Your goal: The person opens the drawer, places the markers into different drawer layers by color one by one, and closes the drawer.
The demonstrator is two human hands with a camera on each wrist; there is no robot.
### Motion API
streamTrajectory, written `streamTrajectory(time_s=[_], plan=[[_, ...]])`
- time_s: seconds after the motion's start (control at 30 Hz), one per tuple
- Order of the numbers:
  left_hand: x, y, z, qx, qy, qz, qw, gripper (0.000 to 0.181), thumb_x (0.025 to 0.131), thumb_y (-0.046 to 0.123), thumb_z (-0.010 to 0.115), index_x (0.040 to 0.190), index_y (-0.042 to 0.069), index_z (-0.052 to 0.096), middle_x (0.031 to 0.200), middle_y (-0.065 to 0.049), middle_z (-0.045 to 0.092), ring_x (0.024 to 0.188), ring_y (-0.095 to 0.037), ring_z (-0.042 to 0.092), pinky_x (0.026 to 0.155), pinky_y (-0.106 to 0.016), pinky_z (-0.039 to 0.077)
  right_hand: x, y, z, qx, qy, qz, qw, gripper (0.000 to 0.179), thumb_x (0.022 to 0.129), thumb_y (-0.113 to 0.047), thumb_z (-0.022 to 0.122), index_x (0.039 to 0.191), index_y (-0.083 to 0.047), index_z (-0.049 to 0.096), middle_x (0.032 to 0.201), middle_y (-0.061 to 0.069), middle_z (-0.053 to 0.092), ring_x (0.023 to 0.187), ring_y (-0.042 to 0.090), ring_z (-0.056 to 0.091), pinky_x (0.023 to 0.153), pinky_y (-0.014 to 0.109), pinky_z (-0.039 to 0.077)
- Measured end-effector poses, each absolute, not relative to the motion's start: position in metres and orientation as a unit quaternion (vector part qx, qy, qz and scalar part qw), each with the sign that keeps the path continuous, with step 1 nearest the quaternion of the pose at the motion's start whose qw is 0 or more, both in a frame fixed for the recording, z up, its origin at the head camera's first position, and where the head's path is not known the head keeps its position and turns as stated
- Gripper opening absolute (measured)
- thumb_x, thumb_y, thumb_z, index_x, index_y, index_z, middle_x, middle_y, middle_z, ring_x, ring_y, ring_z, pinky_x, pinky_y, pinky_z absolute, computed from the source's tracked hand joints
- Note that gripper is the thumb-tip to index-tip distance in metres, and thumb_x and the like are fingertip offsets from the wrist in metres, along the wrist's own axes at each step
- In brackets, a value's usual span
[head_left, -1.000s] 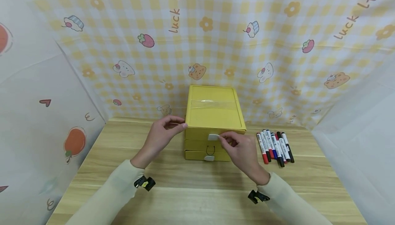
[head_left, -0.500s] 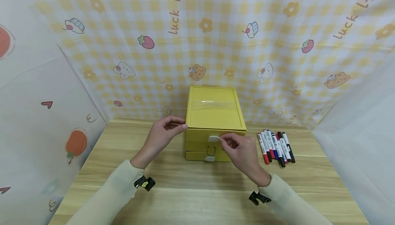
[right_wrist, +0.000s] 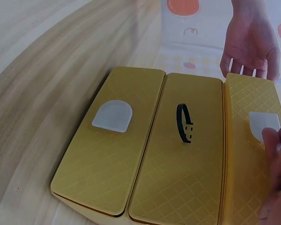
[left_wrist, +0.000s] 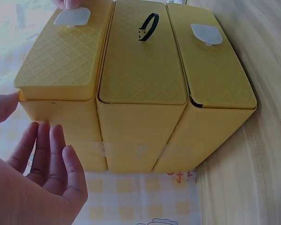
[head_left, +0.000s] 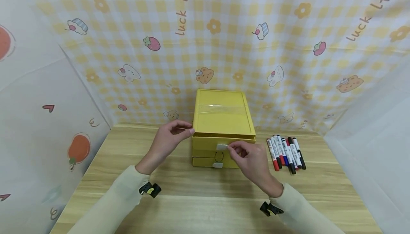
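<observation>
A yellow box with three stacked drawers (head_left: 224,113) stands at the back of the table. Its top drawer (head_left: 205,143) is pulled out a little, leaving a dark gap under the lid. My right hand (head_left: 251,157) pinches the white tab (head_left: 222,147) on that drawer's front between thumb and finger. Against the box's upper left side rest the fingertips of my left hand (head_left: 166,143), its fingers fairly straight in the left wrist view. On the middle drawer is a black loop handle (left_wrist: 150,27); the bottom drawer carries another white tab (right_wrist: 113,116).
Several markers (head_left: 286,154) with red, black and blue caps lie on the wooden table (head_left: 192,212) to the right of the box. Behind it hangs a yellow checked cloth (head_left: 224,52). Clear tape (head_left: 221,108) crosses the box's top.
The top drawer has slid slightly out toward me, and the right hand pinching its tab has come with it. My left hand has stayed at the box's side.
</observation>
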State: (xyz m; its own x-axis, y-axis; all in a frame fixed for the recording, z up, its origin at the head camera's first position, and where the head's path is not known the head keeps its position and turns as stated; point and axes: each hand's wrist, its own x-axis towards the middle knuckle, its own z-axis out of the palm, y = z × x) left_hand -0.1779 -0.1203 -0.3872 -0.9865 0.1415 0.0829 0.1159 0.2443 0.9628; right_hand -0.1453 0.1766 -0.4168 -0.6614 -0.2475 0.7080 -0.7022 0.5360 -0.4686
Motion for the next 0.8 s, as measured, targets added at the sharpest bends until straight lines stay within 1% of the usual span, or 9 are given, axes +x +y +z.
streamTrajectory(time_s=[0.1,0.43,0.8], plan=[[-0.178,-0.12,-0.387,0.081,0.788,0.61,0.009,0.031,0.103,0.029,0.082,0.126,0.009,0.078,0.123,-0.007,0.076,0.117,-0.033,0.071,0.098,-0.043,0.057,-0.142,0.177,-0.416,0.291,-0.825,0.388,0.291,0.014,0.088,0.009,0.086,0.09,-0.004,0.083,0.07,-0.005,0.073,0.053,-0.001,0.058,0.049,0.015,0.049],[-0.178,-0.12,-0.388,0.082,0.789,0.609,0.006,0.031,0.102,0.03,0.083,0.125,0.009,0.079,0.124,-0.006,0.076,0.115,-0.029,0.071,0.097,-0.042,0.057,-0.133,0.18,-0.412,0.304,-0.825,0.376,0.292,0.015,0.086,0.007,0.088,0.089,-0.007,0.084,0.07,-0.007,0.071,0.053,-0.004,0.053,0.047,0.014,0.045],[-0.177,-0.121,-0.387,0.09,0.786,0.612,0.01,0.034,0.103,0.034,0.081,0.126,0.01,0.079,0.125,-0.006,0.076,0.114,-0.026,0.071,0.098,-0.041,0.056,-0.121,0.183,-0.409,0.324,-0.825,0.358,0.295,0.013,0.086,0.005,0.088,0.09,-0.007,0.084,0.072,-0.006,0.074,0.053,-0.006,0.054,0.047,0.013,0.045]])
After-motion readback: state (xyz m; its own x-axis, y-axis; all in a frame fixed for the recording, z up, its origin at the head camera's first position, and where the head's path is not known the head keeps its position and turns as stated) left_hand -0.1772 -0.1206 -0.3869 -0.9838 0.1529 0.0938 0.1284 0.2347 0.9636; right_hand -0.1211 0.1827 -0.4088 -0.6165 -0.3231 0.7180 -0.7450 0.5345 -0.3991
